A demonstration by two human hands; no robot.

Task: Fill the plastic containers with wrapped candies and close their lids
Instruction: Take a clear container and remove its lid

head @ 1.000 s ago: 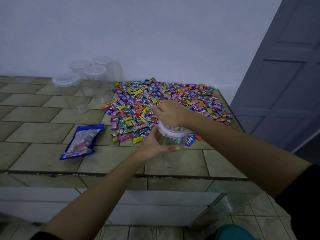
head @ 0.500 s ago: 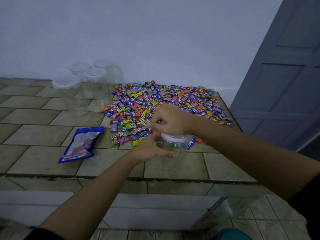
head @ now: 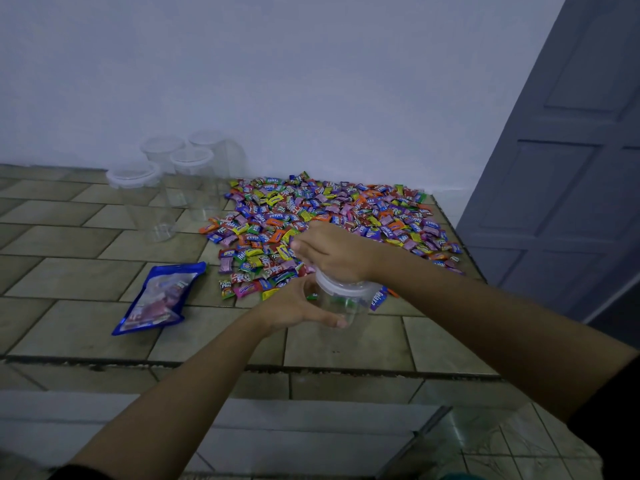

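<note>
Clear container, white lid on its mouth, few candies inside.
It is upright just before the wide pile of wrapped candies; four empty lidded containers stand together left of the pile.

A single wide-angle camera is riding on the person's head, looking forward and down over the tiled counter. It is standing at the counter's near edge, so both forearms are coming in from the lower left and lower right. The left hand and right hand are sitting close in, just below centre, the left gripping a clear container and the right curling over its white lid. The candy pile is lying just beyond them, the empty containers farther back on the left. The white wall is filling the upper half, a grey door is slanting down the right edge, and floor tiles are showing bottom right.
</note>
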